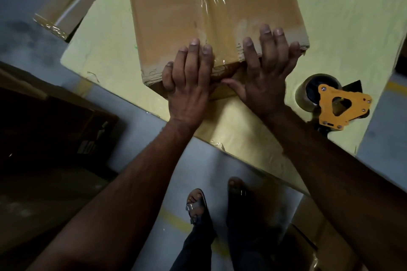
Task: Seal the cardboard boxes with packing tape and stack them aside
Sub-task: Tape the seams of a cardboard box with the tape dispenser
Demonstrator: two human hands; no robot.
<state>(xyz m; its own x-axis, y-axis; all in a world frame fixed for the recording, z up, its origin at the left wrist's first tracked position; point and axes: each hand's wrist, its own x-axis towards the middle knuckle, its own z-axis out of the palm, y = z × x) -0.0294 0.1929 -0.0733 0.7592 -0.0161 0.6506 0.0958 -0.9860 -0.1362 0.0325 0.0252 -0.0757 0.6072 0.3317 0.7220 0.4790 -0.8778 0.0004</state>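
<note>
Brown taped cardboard box (211, 17) on pale yellow table (352, 28). Left hand (189, 81), right hand (264, 77) flat, fingers spread, pressing clear tape over near edge. Yellow tape dispenser (337, 105) just right, untouched.

Box (211, 17) far end beyond frame.

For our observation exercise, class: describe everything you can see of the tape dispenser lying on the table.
The tape dispenser lies on its side on the pale yellow table, near its right edge, beside the right hand but apparently not touched by it. Its flat orange-yellow side plate, seemingly metal, has a rounded triangular cut-out and small rivets. A roll of clear tape sits on a dark hub behind the plate. A dark part juts out at the upper right. The right forearm hides its lower end.
</note>
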